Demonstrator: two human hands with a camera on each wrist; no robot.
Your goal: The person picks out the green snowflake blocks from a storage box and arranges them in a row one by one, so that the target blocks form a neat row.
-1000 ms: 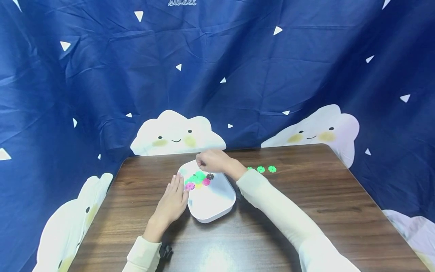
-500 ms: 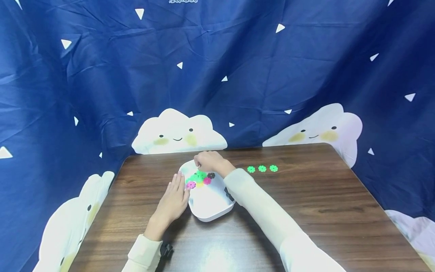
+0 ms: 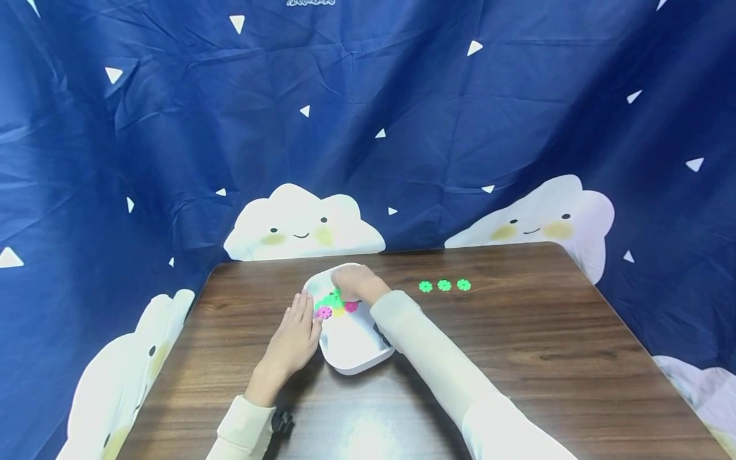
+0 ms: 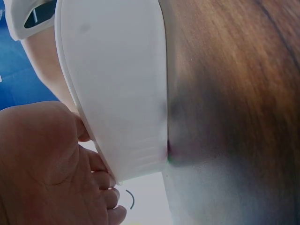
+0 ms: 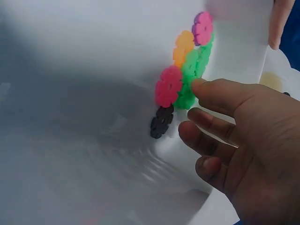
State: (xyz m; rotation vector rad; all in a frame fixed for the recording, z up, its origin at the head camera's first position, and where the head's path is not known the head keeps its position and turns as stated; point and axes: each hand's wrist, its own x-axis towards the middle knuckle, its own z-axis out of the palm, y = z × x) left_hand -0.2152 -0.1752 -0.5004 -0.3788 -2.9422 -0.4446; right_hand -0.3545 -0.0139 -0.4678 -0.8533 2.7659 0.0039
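Observation:
A white tray stands on the table, holding a small heap of flower-shaped plastic discs at its far end. Green discs lie among pink discs, an orange one and a black one. My right hand reaches down into the tray, fingers loosely bent. In the right wrist view one fingertip meets the edge of the green discs; no disc shows between the fingers. My left hand rests along the tray's left rim with its fingers straight.
Three green flower discs lie in a row on the brown wooden table, right of the tray. A blue curtain with clouds hangs behind the table. A black strap piece shows at my left wrist.
My right hand has come down from above the tray's far rim to the heap, and its forearm has shifted left. My left hand has stayed at the rim.

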